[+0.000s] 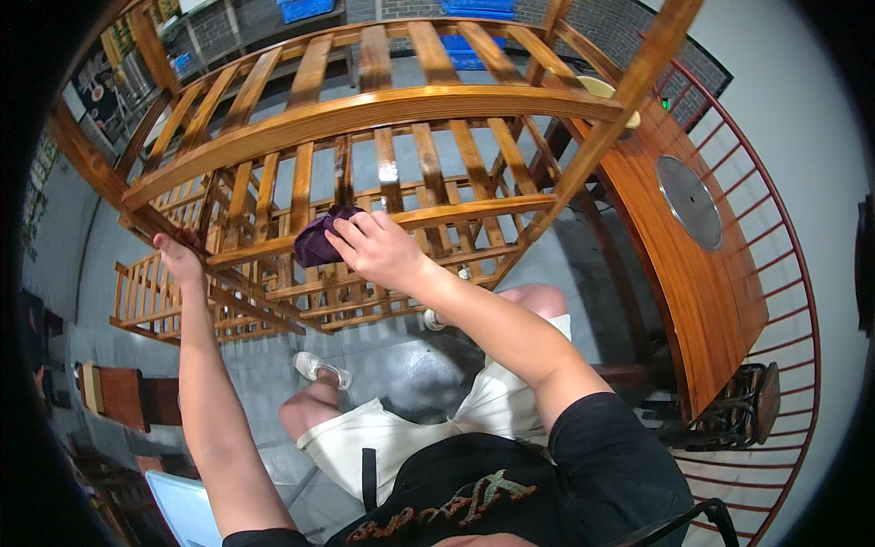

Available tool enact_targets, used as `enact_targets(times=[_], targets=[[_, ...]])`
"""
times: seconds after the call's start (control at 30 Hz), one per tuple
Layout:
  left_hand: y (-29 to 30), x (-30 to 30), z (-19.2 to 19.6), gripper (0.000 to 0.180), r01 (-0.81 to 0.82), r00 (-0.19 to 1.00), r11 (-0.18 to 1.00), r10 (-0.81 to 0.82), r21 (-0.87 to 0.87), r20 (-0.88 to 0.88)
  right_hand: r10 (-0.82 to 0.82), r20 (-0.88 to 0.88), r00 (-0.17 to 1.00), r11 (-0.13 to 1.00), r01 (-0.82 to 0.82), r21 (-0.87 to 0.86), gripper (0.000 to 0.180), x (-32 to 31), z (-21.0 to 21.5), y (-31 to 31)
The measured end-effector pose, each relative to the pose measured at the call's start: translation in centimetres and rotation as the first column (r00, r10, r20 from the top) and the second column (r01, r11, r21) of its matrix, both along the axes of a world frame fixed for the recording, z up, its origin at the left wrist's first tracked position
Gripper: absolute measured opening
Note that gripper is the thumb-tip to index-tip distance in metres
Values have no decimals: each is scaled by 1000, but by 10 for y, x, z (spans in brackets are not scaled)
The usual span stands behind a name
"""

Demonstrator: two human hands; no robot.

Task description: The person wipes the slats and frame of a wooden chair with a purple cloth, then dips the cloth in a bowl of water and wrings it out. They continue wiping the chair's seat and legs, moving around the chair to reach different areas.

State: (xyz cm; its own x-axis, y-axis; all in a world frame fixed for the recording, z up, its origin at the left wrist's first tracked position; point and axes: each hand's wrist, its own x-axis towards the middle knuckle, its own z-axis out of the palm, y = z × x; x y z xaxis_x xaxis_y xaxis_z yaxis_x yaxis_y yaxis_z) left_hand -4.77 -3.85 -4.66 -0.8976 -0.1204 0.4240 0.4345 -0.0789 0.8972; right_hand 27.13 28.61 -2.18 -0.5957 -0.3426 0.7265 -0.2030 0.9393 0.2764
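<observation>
A tall wooden slatted rack (365,108) with several shelves stands in front of me. My right hand (375,251) is closed round a dark purple cloth (319,242), which lies against the front rail of a middle shelf. Part of the cloth is hidden by the fingers. At the rack's left side, my left hand (180,260) rests by the left end of that same rail, next to the corner post. Its thumb stands apart from the palm, while the other fingers are mostly hidden behind the wood.
To the right is a wooden table (720,292) with a round metal plate (689,202) set in it and a yellowish basin (597,88) at its far end. A dark red railing (802,273) curves behind. Blue bins (305,9) stand at the back; a light blue stool (182,506) is lower left.
</observation>
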Motion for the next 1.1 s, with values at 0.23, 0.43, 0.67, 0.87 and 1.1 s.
enact_targets(times=[0.23, 0.43, 0.67, 0.87, 1.1], targets=[[-8, 9, 12, 95, -29, 999, 993, 33, -118, 30, -14, -28, 1000, 1000, 14, 22, 38, 47, 2, 61], [9, 27, 24, 90, 51, 996, 999, -51, 7, 77, -112, -56, 992, 993, 110, -36, 40, 92, -2, 113], [-2, 24, 24, 85, 51, 994, 998, -53, 20, 94, -215, -38, 976, 977, 215, -8, 39, 132, -2, 152], [4, 37, 40, 92, -127, 990, 984, 134, -128, 44, -278, -63, 959, 960, 275, -50, 41, 165, -6, 181], [82, 111, 76, 69, -632, 773, 742, 622, -225, -121, -386, -49, 921, 920, 380, -98, 37, 214, -18, 209]])
